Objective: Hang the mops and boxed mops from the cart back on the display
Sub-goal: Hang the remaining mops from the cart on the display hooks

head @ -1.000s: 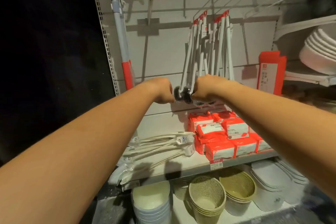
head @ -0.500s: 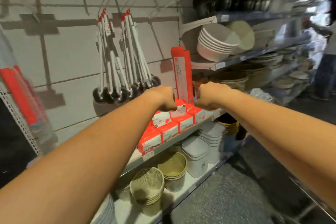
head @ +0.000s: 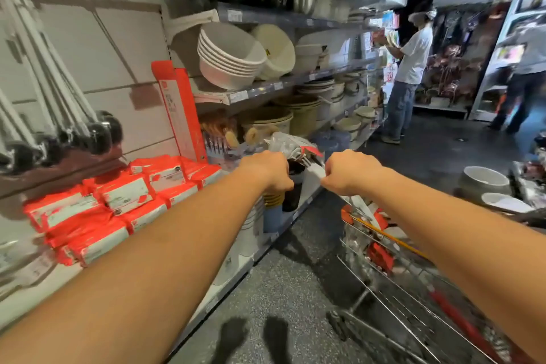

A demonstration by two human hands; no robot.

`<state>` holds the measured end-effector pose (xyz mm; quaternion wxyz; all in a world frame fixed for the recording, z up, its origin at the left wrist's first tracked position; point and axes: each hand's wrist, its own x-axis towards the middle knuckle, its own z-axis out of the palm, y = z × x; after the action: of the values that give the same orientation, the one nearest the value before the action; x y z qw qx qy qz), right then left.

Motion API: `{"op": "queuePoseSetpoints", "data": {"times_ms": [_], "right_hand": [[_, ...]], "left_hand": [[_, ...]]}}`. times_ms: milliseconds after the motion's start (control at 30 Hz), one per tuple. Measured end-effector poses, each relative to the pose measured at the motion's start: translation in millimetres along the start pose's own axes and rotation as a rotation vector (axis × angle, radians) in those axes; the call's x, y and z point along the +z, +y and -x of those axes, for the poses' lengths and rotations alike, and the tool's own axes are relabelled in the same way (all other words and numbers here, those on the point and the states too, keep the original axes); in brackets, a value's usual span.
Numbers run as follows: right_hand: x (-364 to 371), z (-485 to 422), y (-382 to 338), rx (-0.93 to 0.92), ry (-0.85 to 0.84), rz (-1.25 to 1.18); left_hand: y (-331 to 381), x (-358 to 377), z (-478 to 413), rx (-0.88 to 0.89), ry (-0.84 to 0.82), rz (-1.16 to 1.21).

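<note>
Both grips curling into fists, left hand (head: pixel 270 170) and right hand (head: pixel 348 171) clutching wrapped mop (head: pixel 298 151) above cart (head: pixel 399 284); shelf (head: pixel 236 263) running left of cart, speckled floor (head: pixel 283 289) between.

Two bare hands, left (head: pixel 270 170) and right (head: pixel 348 171), over one wire cart (head: pixel 393 284); one upright red boxed mop (head: pixel 180 109); four stacked white bowls (head: pixel 229 60); two people (head: pixel 407 74) down the aisle.

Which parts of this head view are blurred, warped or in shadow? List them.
Head view: motion blur smears the hanging mops at far left and the wire cart at lower right; both hands stay fairly sharp; wide-angle distortion bends the shelves; a foot-like shadow falls on the floor.
</note>
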<state>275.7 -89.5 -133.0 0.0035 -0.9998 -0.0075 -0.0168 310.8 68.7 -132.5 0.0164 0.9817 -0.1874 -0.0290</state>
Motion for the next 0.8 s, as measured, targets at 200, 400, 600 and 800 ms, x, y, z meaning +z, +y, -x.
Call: {"op": "queuePoseSetpoints", "data": {"times_ms": [200, 400, 600, 800], "right_hand": [[27, -18, 64, 0.08, -0.01, -0.013], [61, -48, 105, 0.152, -0.034, -0.013], [79, -99, 133, 0.22, -0.05, 0.005], [98, -141, 147, 0.271, -0.043, -0.02]], "left_hand": [[46, 21, -41, -0.016, 0.034, 0.019], [70, 49, -92, 0.001, 0.003, 0.0], [70, 72, -158, 0.056, 0.036, -0.007], [69, 92, -218, 0.082, 0.042, 0.016]]}}
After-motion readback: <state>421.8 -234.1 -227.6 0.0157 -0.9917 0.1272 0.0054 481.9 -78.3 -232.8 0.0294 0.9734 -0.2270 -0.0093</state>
